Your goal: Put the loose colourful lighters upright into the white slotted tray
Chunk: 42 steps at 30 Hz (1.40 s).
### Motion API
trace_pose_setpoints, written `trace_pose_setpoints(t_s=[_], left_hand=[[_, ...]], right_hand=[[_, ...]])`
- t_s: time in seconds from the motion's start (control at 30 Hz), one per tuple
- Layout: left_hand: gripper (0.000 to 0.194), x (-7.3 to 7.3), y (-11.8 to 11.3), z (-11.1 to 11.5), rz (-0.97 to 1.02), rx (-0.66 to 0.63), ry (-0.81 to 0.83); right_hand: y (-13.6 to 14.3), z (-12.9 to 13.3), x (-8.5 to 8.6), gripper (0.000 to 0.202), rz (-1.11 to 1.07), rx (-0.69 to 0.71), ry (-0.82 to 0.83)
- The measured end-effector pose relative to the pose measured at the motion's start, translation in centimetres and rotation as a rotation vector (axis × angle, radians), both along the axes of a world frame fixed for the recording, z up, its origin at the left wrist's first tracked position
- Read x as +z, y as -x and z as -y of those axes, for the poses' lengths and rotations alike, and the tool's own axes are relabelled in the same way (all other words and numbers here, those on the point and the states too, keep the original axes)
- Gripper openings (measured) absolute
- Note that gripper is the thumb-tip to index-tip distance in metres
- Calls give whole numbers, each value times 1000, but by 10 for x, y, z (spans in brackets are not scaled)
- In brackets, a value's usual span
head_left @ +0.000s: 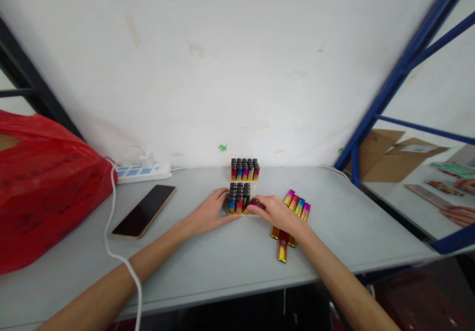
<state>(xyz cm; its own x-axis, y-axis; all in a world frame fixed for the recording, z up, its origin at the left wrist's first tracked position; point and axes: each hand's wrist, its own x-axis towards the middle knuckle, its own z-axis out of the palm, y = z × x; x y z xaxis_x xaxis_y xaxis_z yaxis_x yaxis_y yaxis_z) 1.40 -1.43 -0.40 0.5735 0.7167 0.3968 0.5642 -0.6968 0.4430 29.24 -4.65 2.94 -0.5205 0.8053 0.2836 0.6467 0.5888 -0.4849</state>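
Upright lighters with black tops and rainbow-coloured bodies (239, 204) stand in rows in a pale tray at the middle of the table. My left hand (211, 213) grips the left side of this tray, thumb at the front and fingers behind. At the right end of the rows, my right hand (276, 213) pinches a lighter (254, 202), its lower part partly hidden by the fingers. Behind stands a second block of upright lighters (245, 171). Several loose lighters (299, 206) lie beside and under my right wrist, and one more lighter (282, 250) points toward the front edge.
A phone (145, 211) lies on the grey table left of my hand. Behind it sits a power strip (144, 171); a white cable (113, 212) hangs across my left forearm. A red bag (52, 187) fills the left side. Beyond the blue frame (386, 88), a person's hands (460, 214) show.
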Motion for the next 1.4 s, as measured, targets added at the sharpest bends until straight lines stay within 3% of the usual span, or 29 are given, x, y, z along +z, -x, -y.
trace_pose_setpoints(t_s=[0.13,0.37,0.57,0.67,0.77,0.83,0.93,1.2,1.33,1.4], left_hand=[[74,0,0,-1,-1,-4,18],[75,1,0,-1,-5,-7,25],[77,1,2,-2,4,3,48],[75,3,2,-1,-7,-15,36],[74,4,2,-1,-31,-27,23],[75,4,2,-1,-45,-18,27],[80,3,3,-1,-70,-8,40],[76,3,2,-2,-56,-34,33],[78,5,2,-1,-87,-25,37],[79,5,2,-1,-93,-23,41]], right_hand=[[2,-1,1,33,147,-18,-66],[15,3,16,39,360,-71,-124],[15,5,15,51,327,-75,-140],[-11,9,20,49,226,-182,-118],[-56,12,21,37,144,-318,-52],[-89,16,16,29,131,-387,-30],[-124,25,0,34,111,-535,-58],[-146,44,-42,49,73,-582,-14],[-158,29,-40,55,194,-678,-1],[-163,18,-34,47,277,-685,39]])
